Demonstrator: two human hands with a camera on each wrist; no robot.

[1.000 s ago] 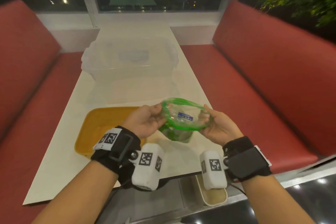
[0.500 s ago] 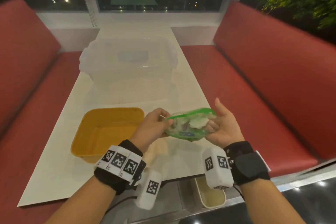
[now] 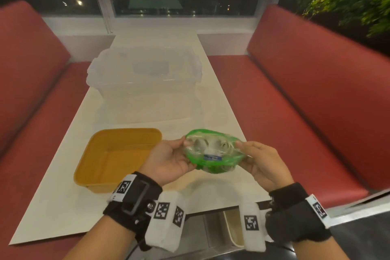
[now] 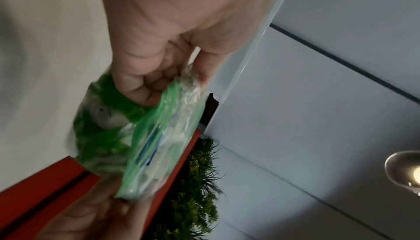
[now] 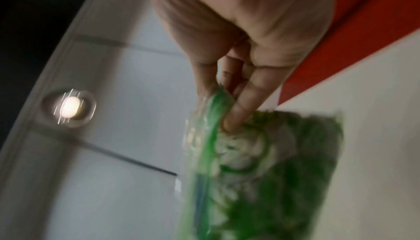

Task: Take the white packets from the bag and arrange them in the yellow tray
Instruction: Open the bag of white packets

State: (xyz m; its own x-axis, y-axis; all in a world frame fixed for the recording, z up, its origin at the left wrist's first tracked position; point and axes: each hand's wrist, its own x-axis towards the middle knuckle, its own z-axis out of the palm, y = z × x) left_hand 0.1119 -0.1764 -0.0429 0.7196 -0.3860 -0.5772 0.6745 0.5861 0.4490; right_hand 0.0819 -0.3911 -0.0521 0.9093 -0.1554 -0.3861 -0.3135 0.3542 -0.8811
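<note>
White packets (image 3: 207, 150) sat bunched inside the green-rimmed clear bag (image 3: 213, 152), which was held in the air over the near end of the counter (image 3: 215, 99), just right of the yellow tray (image 3: 84, 172). The left hand (image 3: 168, 162) pinched the bag's left edge — its fingers (image 4: 145, 89) curled against the plastic in the left wrist view — and the right hand (image 3: 259, 162) pinched the right edge, its fingers (image 5: 240, 107) pressed into the green rim. Between the two hands the mouth of the bag was spread wide, facing up, with a small blue label (image 3: 212, 156) showing on the near side. The tray rested on the counter — nothing could be seen in it. A clear plastic storage box (image 3: 145, 74) stood farther back on the counter, well apart from the tray. Red bench seats (image 3: 306, 101) ran along both sides. The right wrist view was blurred, so the packets there showed only as pale shapes.
</note>
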